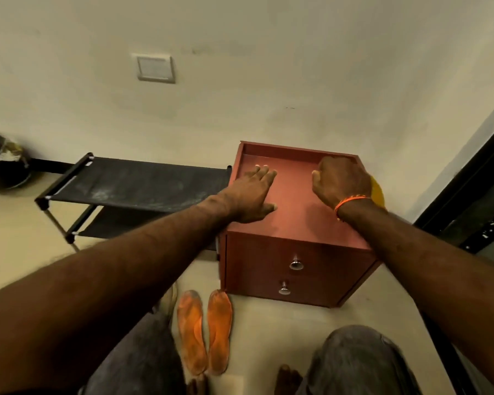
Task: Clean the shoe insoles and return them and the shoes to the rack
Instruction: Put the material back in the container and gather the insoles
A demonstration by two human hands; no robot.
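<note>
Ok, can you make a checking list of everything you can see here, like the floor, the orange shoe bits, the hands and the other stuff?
Surface: pale tiled floor, bare where visible.
Job's things: two dirty orange foam insoles side by side on floor; black fabric shoe rack, no shoes seen.
Clutter: reddish-brown wooden two-drawer cabinet; yellow object behind it.
Hands: left hand flat on cabinet top; right hand curled, contents unclear.
Cables: nothing seen.
Surroundings: cream wall with white switch plate; dark doorframe at right.
</note>
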